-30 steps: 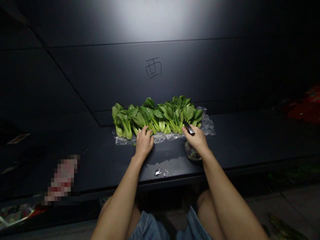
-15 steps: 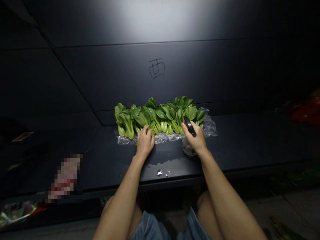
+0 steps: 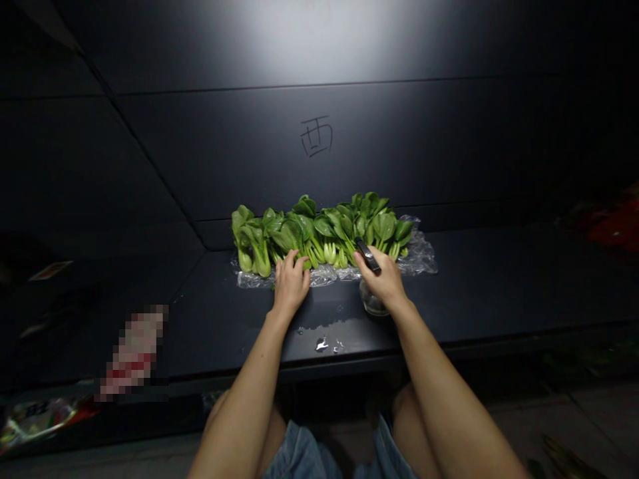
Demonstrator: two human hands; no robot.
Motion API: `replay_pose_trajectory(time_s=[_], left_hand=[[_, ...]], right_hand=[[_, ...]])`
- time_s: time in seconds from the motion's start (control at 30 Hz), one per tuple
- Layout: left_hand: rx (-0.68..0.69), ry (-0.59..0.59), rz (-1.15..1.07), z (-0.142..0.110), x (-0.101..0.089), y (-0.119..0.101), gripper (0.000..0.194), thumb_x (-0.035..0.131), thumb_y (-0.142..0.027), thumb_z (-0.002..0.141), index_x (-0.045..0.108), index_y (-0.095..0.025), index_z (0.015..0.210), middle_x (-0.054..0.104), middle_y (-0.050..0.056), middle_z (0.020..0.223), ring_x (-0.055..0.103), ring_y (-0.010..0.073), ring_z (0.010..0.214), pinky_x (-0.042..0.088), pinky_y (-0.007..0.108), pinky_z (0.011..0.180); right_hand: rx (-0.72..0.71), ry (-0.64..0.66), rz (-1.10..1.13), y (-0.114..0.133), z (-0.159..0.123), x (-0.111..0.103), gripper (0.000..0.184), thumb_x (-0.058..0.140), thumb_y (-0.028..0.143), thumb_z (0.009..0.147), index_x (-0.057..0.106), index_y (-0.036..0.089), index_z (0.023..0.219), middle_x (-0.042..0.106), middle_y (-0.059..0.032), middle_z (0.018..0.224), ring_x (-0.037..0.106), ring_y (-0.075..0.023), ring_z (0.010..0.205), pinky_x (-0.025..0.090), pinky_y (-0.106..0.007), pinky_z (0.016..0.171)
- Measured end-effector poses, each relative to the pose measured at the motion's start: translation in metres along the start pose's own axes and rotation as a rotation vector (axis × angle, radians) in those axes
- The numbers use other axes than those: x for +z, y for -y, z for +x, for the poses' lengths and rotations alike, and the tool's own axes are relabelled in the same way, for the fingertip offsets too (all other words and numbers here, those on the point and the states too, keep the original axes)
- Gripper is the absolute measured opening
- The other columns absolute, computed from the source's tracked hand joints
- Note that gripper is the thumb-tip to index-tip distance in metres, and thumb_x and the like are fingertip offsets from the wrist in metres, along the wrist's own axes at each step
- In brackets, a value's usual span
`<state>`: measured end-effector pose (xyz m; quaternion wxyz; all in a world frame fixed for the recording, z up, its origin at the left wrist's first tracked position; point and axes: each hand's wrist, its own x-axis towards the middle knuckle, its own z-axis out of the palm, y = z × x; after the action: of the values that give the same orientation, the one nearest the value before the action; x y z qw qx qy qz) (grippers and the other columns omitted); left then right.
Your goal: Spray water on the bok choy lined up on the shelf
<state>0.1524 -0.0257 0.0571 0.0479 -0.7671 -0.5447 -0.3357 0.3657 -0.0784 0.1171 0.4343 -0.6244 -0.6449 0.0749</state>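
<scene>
A row of green bok choy lies on crumpled clear plastic, leaves toward the dark back wall and pale stems toward me. At the left half of the row, my left hand reaches over the stem ends, its fingers spread and slightly curved at the stems. My right hand is wrapped round the neck of a clear spray bottle with a black trigger head. The bottle's head points at the leaves, and its base is just above or on the shelf; I cannot tell which.
Water drops and a wet patch lie on the dark shelf between my forearms. A character is drawn on the back wall. Something red is at the far right, and a blurred-out patch at the left.
My right hand has moved a little to the left along the row with the spray bottle. The left hand stays at the same stems.
</scene>
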Motion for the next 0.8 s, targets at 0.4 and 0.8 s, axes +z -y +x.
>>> replay_pose_trajectory(time_s=[0.4,0.8], left_hand=[[-0.021,0.0,-0.009,0.0,-0.002,0.002,0.034,0.049,-0.018,0.088,0.062,-0.015,0.12,0.053,0.018,0.14,0.045,0.0323,0.137,0.031,0.058,0.116],[-0.054,0.019,-0.004,0.0,-0.003,0.001,0.034,0.05,-0.018,0.088,0.062,-0.016,0.119,0.052,0.018,0.141,0.044,0.0318,0.137,0.029,0.058,0.117]], right_hand=[[0.038,0.022,-0.08,0.01,-0.002,0.019,0.032,0.046,0.045,0.092,0.063,0.022,0.077,0.068,-0.0058,0.073,0.061,-0.02,0.067,0.035,-0.026,0.06],[0.129,-0.172,0.081,0.004,0.006,0.011,0.034,0.045,0.047,0.09,0.062,0.02,0.078,0.068,-0.0082,0.074,0.063,-0.0218,0.072,0.042,-0.028,0.066]])
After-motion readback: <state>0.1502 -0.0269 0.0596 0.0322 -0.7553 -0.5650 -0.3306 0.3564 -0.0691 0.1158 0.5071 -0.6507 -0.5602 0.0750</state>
